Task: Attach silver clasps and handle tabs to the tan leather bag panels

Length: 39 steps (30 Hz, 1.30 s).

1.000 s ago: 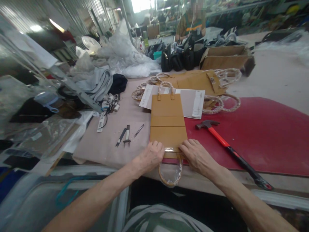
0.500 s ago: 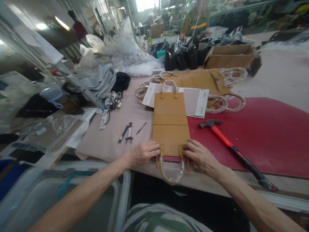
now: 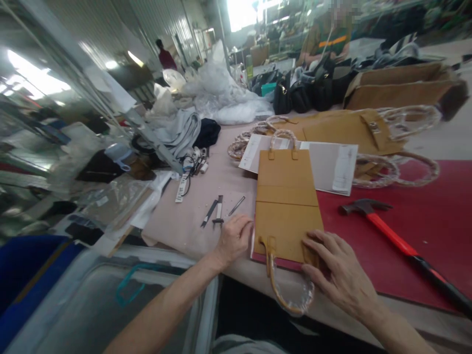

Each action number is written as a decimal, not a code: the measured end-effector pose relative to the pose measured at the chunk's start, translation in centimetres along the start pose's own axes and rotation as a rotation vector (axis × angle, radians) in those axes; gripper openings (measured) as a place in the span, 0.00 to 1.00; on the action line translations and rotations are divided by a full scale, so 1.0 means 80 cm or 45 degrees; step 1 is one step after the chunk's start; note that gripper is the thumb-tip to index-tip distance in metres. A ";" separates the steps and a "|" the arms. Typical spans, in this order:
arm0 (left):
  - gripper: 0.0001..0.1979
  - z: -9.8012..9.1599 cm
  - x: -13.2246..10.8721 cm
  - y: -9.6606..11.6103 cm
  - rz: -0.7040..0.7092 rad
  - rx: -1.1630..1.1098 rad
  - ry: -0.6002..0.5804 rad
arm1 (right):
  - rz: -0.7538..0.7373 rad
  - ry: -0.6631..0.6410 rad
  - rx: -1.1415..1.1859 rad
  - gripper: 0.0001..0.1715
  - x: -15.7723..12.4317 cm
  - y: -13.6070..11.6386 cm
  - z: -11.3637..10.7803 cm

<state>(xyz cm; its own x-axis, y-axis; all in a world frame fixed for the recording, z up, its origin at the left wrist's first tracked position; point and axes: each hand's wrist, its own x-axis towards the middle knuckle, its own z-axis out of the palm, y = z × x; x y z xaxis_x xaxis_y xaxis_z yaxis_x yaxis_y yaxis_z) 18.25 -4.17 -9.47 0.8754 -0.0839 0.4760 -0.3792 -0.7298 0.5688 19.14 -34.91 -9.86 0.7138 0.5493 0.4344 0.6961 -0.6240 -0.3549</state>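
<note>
A tan leather bag panel (image 3: pixel 287 221) lies flat at the front edge of the table, with a plastic-wrapped handle at each end. My right hand (image 3: pixel 337 268) has its fingers over the right tab of the near handle (image 3: pixel 291 307), thumb below, pinching it. That handle hangs over the table edge. Beside the panel's left edge is my left hand (image 3: pixel 234 240), fingers curled together; whether anything is between them is hidden. The left tab of the near handle lies uncovered on the panel. Under the far end of the panel is a white board (image 3: pixel 330 160).
A claw hammer (image 3: pixel 393 233) rests on the red mat (image 3: pixel 424 211) at right. Small metal tools (image 3: pixel 218 211) lie at left. Tan bags (image 3: pixel 339 125), black bags (image 3: pixel 306 91) and a cardboard box (image 3: pixel 398 93) are farther back. A grey bin (image 3: pixel 177 255) stands at lower left.
My left hand has come off the left handle tab to the panel's left edge. My right hand stays at the right tab. The whole view has swung left.
</note>
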 end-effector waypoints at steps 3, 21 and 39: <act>0.08 -0.016 0.031 -0.026 -0.344 0.288 -0.022 | -0.003 0.003 -0.062 0.29 0.004 0.007 0.008; 0.14 -0.078 0.105 -0.088 -0.931 0.724 -0.514 | -0.015 0.012 -0.168 0.32 0.015 0.017 0.018; 0.06 -0.103 0.077 -0.107 -1.013 0.743 -0.723 | 0.079 -0.046 -0.108 0.30 0.018 0.006 0.011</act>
<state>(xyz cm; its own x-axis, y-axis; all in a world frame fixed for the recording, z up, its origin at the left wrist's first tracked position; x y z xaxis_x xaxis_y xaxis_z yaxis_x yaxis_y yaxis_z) 24.40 7.17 -5.85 0.8710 0.3573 -0.3371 0.4117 -0.9054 0.1041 20.53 -33.92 -10.12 0.7587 0.5269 0.3832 0.6427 -0.7015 -0.3079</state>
